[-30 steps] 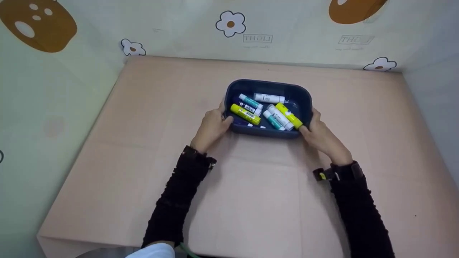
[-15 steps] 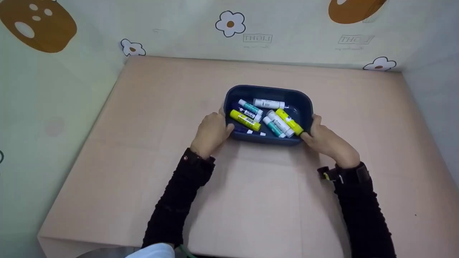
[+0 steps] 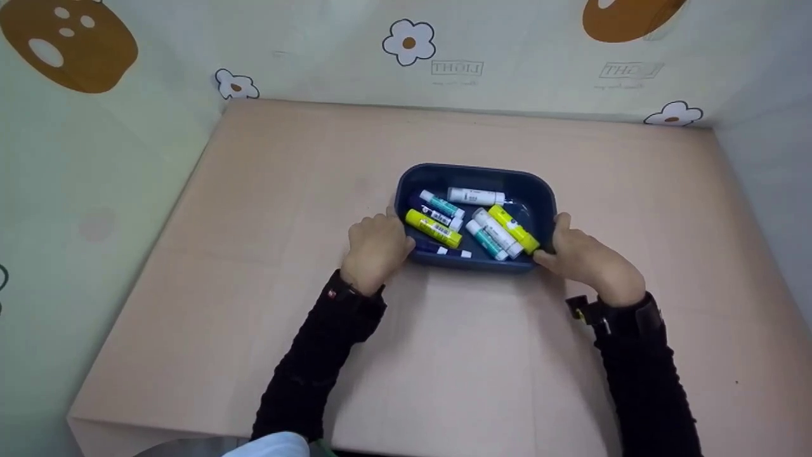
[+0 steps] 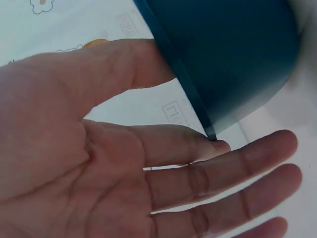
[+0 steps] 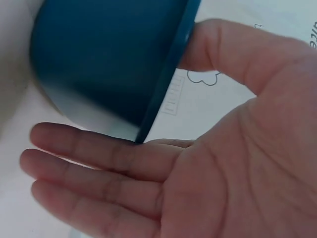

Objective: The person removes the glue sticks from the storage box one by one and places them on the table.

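Observation:
A dark blue plastic bin [image 3: 479,264] with rounded corners is in the middle of the head view. My left hand [image 3: 375,251] holds its left end, and my right hand [image 3: 591,259] its right end. In the left wrist view the thumb hooks over the rim of the bin [image 4: 228,54], with the index finger at the rim and the other fingers extended. The right wrist view has the same kind of hold on the bin [image 5: 109,59]. Inside lie several glue-stick-like tubes: yellow ones [image 3: 433,228], white ones [image 3: 476,196], teal-and-white ones [image 3: 486,240] and dark blue ones with white caps [image 3: 438,249].
A beige-covered table [image 3: 285,190] spreads around the bin on all sides. Behind it and to the left stands a pale wall covering [image 3: 317,57] with flower and brown prints; a plain wall [image 3: 774,158] borders the right side.
Both hands have brought the bin a little nearer to the person, down the head view. Its contents keep their arrangement, and both grips stay on the ends.

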### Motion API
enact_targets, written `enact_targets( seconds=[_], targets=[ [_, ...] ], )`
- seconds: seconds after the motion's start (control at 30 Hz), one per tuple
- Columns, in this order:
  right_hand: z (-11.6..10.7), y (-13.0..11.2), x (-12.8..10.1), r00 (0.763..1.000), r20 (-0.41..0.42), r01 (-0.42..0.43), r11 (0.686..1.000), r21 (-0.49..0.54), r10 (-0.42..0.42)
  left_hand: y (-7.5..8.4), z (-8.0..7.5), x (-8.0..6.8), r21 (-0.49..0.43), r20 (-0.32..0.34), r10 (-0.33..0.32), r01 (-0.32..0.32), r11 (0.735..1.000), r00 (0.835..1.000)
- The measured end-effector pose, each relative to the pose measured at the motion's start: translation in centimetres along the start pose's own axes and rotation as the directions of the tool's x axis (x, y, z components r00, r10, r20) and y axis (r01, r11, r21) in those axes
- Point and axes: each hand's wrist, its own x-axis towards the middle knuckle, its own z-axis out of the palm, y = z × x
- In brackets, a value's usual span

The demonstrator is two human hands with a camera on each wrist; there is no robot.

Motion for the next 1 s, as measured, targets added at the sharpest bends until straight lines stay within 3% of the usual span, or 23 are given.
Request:
enact_targets(
  seconds=[0.33,0.5,0.7,1.0],
  targets=[
    [0.0,-0.5,-0.9,1.0,-0.007,-0.01,0.999,-0.036,0.01,0.7,-0.3,-0.7,0.084,0.07,-0.049,0.043,0.996,0.996],
    [0.0,-0.7,-1.4,1.0,-0.005,-0.02,0.999,-0.049,0.019,1.1,-0.3,-1.2,0.113,0.059,-0.058,0.051,0.992,0.997],
    [-0.1,-0.8,-1.7,0.999,0.013,-0.03,0.997,-0.072,0.031,1.3,-0.3,-1.6,0.157,0.025,-0.017,0.013,0.987,1.0],
    [-0.5,-0.7,-1.7,0.999,-0.054,-0.012,0.997,-0.081,0.008,0.5,-1.1,-1.0,0.045,0.137,-0.004,-0.002,0.999,0.991]
  ],
)
